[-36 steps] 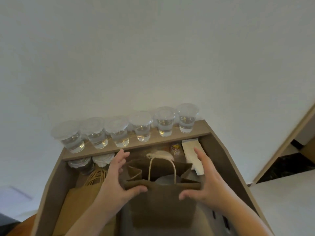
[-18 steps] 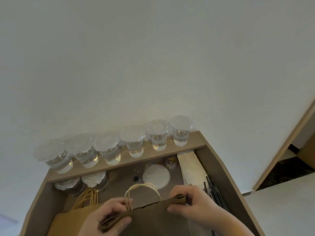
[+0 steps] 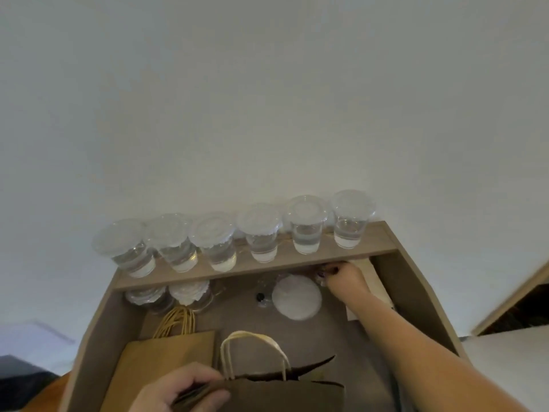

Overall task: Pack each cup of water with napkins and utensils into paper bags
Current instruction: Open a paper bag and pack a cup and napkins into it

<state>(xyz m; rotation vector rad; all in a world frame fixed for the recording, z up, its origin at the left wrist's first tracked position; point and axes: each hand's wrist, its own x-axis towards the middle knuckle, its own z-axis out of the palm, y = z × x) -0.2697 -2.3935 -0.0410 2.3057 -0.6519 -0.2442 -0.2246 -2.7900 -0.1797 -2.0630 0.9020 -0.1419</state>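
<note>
A dark brown paper bag (image 3: 285,394) stands at the bottom of the view, its mouth pressed nearly flat and its pale twine handle (image 3: 255,349) upright. My left hand (image 3: 181,388) pinches the bag's top left edge. My right hand (image 3: 341,278) reaches far back under the shelf (image 3: 267,264), fingers curled around something small that I cannot make out. Several lidded clear cups of water (image 3: 307,224) line the shelf top. A white napkin stack (image 3: 375,281) lies just right of my right hand, partly hidden by my forearm.
Two more lidded cups (image 3: 190,292) stand under the shelf at the left. A round white lid (image 3: 297,297) and a small black item (image 3: 260,296) sit on the tray floor. Flat tan paper bags (image 3: 166,361) lie at the left. Wooden side walls (image 3: 416,292) box the space in.
My right hand let go of the bag's top edge and reached back under the shelf. My left hand still pinches the bag, whose mouth has been pressed shut.
</note>
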